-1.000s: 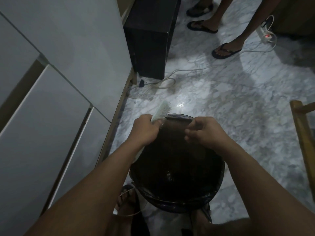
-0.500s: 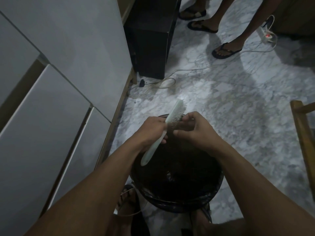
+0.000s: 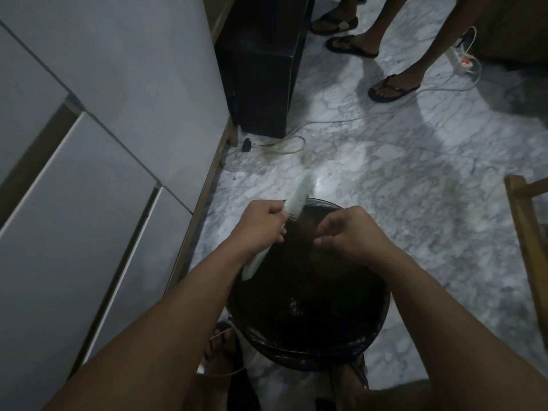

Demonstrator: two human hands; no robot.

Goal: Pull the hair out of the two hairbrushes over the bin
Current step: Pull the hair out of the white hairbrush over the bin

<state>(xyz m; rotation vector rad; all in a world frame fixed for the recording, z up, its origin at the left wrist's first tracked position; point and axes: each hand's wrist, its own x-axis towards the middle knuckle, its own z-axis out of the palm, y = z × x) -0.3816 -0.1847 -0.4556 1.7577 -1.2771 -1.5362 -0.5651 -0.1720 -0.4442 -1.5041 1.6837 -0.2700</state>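
Since half a second ago, right hand (image 3: 353,232) has drawn off the pale hairbrush (image 3: 90,200) in left hand's (image 3: 261,225) grip above the bin (image 3: 382,318), fingertips pinched, probably on hair; release comes next.

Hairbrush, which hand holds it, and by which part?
The left hand grips the hairbrush where handle meets head. The right hand is pinched; contents unclear.

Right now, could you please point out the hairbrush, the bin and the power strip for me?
hairbrush (image 3: 300,194), head view, on the pale back of its head.
bin (image 3: 382,318), head view, on its dark right rim.
power strip (image 3: 460,58), head view, on its white body near the red light.
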